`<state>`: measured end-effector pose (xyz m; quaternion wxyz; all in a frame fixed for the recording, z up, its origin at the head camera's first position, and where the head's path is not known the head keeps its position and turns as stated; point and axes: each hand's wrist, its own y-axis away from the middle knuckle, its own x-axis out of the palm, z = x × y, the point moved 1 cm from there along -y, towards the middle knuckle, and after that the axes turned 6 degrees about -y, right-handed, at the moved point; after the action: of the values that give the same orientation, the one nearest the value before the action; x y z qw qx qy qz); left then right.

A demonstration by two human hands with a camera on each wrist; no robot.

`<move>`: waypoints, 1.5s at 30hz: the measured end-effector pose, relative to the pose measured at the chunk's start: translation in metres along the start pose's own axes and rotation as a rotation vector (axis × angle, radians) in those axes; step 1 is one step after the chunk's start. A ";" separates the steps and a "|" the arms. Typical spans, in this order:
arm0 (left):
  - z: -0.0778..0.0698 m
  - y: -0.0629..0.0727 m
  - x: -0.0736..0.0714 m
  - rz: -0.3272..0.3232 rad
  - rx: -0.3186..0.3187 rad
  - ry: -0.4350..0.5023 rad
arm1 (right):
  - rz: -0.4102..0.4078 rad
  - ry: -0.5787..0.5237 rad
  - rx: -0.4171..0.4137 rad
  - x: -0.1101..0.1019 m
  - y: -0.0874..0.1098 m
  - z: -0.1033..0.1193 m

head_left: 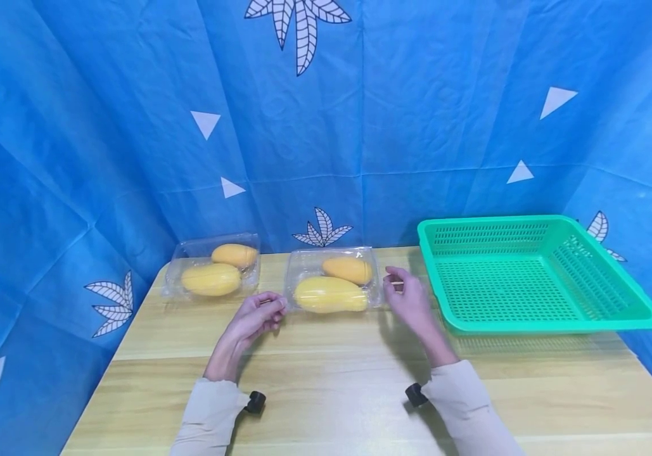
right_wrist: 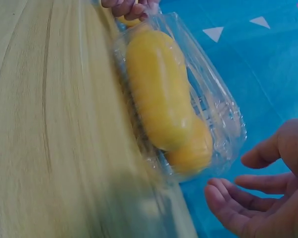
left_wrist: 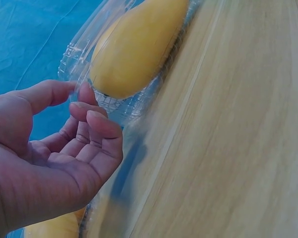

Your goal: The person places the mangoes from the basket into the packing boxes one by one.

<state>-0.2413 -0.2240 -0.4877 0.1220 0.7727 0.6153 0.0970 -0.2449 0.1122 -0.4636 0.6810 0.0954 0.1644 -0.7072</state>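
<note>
A clear plastic box [head_left: 293, 269] sits near the back edge of the wooden table, holding a long yellow fruit [head_left: 328, 295] in front and a rounder orange mango-like fruit [head_left: 348, 270] behind it. My left hand [head_left: 254, 320] pinches the box's left corner between thumb and index finger; the left wrist view shows its other fingers loosely bent. Just off the box's right side is my right hand [head_left: 411, 301], its relaxed fingers apart and nothing between them. In the right wrist view a gap shows between those fingertips [right_wrist: 216, 196] and the box.
To the left stands a second clear box [head_left: 174, 269] with a yellow fruit [head_left: 210, 280] and an orange one [head_left: 234, 255]. A green perforated basket [head_left: 445, 304] with nothing in it occupies the table's right side. Behind the table [head_left: 326, 392] hangs a blue patterned curtain [head_left: 405, 114].
</note>
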 end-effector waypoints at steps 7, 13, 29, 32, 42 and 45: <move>0.000 0.000 0.001 -0.012 -0.007 0.006 | 0.105 -0.141 0.118 -0.003 -0.003 -0.009; 0.000 0.001 0.002 -0.012 0.001 0.001 | 0.140 -0.264 0.190 -0.006 -0.005 -0.010; 0.004 0.008 0.006 0.198 -0.054 -0.001 | 0.163 -0.425 0.276 -0.004 -0.007 -0.015; 0.006 0.009 0.011 0.308 -0.048 -0.011 | 0.156 -0.449 0.286 -0.003 -0.006 -0.016; 0.015 0.008 0.030 0.512 -0.026 0.010 | 0.154 -0.492 0.297 0.000 -0.005 -0.016; 0.016 0.006 0.046 0.527 -0.031 -0.002 | 0.148 -0.507 0.303 0.000 -0.006 -0.015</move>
<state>-0.2203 -0.1815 -0.5008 0.1048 0.9045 0.3910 0.1340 -0.2519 0.1175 -0.4774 0.7281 0.0280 -0.1257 -0.6733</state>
